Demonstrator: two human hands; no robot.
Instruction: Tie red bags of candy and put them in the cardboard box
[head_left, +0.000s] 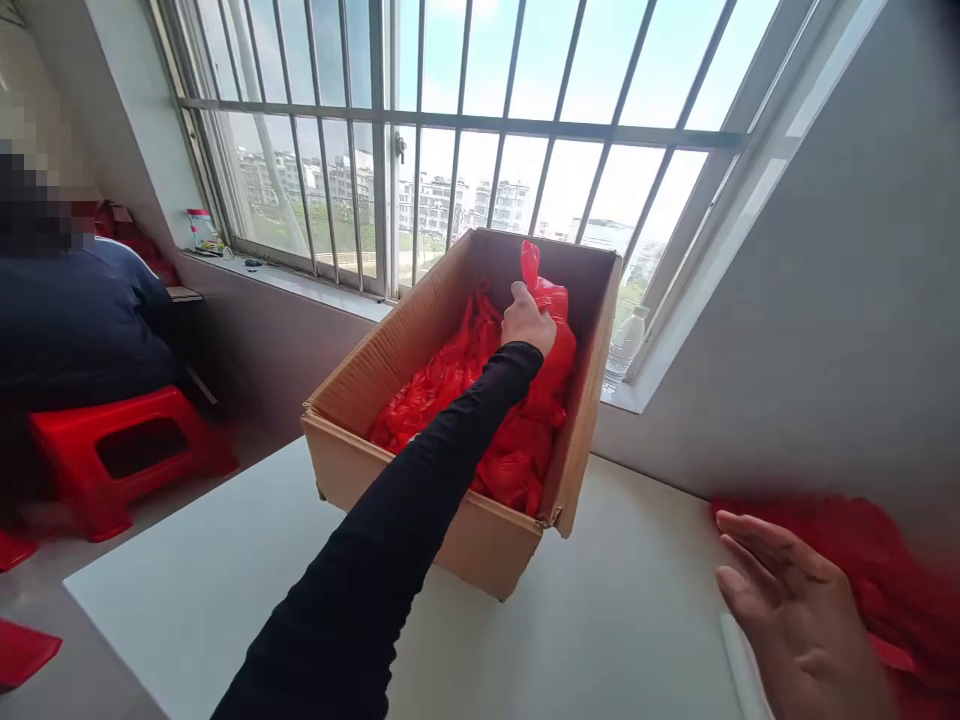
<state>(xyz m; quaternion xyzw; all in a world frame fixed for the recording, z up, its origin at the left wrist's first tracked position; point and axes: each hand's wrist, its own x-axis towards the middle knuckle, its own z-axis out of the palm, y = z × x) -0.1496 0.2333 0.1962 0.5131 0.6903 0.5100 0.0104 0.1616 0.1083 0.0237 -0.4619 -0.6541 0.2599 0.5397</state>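
Note:
My left hand (528, 320), at the end of a black sleeve, reaches into an open cardboard box (420, 330). Its fingers are closed on the top of a red plastic bag (559, 345), whose handle end sticks up above them. More red plastic bags (442, 395) lie in the box below my forearm; what they hold is hidden. Low on the right, my right hand (802, 610) is held in the air with its fingers stretched out and nothing in it. Beside and behind it is a heap of red plastic (847, 550).
The box stands on a white table (217, 590) by a barred window (465, 115). A clear bottle (628, 340) is on the sill at right. To the left a person in dark clothing (67, 320) sits on a red plastic stool (142, 440). A white roll-like object (739, 660) lies near my right hand.

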